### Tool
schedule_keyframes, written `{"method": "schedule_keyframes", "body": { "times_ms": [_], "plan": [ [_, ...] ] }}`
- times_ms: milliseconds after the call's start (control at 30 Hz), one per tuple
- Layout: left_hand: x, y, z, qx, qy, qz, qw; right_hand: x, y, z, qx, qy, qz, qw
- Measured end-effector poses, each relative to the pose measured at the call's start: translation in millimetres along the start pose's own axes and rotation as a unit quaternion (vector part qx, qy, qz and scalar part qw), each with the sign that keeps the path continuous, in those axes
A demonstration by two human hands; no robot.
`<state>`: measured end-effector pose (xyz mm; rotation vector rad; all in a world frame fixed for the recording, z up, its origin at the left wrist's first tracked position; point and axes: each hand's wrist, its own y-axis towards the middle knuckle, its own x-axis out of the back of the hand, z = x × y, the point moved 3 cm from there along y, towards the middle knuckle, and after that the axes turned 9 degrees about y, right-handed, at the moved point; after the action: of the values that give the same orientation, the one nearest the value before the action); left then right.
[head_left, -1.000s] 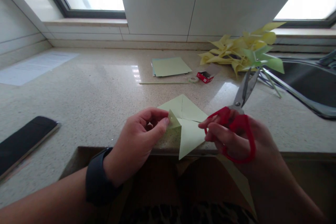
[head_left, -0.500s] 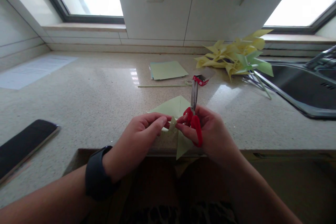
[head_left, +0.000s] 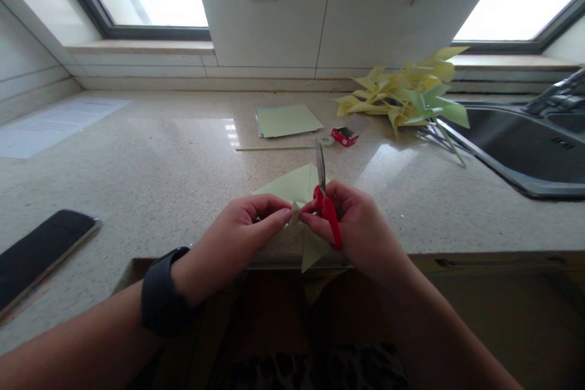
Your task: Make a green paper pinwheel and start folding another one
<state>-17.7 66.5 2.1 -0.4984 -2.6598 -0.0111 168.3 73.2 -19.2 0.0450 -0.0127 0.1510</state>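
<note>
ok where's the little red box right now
The red box sits mid-counter, beyond the hands, between the flat green paper stack on its left and the pinwheel pile on its right.

Your arms are bare to the lower frame edge, no sleeves. A wide black band (head_left: 159,298), perhaps a watch, wraps your left wrist at lower left.

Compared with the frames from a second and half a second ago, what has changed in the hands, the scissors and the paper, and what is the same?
The right hand, holding the red-handled scissors, came in leftward to meet the left hand at the centre of the green paper; the blades, earlier slanting up to the right, now point almost straight away. The left hand keeps its pinch on the paper's folded flap. The phone, paper stack and pinwheels lie as before.
</note>
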Motion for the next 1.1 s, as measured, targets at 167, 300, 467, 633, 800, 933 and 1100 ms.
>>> {"method": "schedule_keyframes", "body": {
  "times_ms": [167,300,467,633,800,933,1100],
  "plan": [
    [0.3,1.5,0.8,0.006,-0.013,0.007,1.000,-0.9,-0.4,0.1,-0.001,0.011,0.006,1.000],
    [1.1,1.9,1.2,0.011,-0.014,0.009,1.000,-1.0,-0.6,1.6,0.003,0.008,0.013,1.000],
    [1.7,2.9,3.4,0.017,-0.033,0.021,0.999,-1.2,-0.8,4.7,-0.007,0.034,0.025,0.999],
    [1.9,3.4,2.1,-0.001,-0.012,0.036,0.999,-0.3,-0.8,4.1,-0.012,0.041,0.036,0.998],
    [2.2,1.0,-2.1,-0.013,-0.003,0.041,0.999,2.5,-2.7,1.1,-0.003,0.020,0.040,0.999],
    [1.7,-0.2,0.4,-0.006,0.019,0.043,0.999,2.8,-3.0,2.9,-0.002,0.019,0.046,0.999],
    [-1.0,-1.8,6.3,0.000,0.057,0.023,0.998,2.1,-3.1,5.2,-0.003,0.010,0.056,0.998]
  ]
}}
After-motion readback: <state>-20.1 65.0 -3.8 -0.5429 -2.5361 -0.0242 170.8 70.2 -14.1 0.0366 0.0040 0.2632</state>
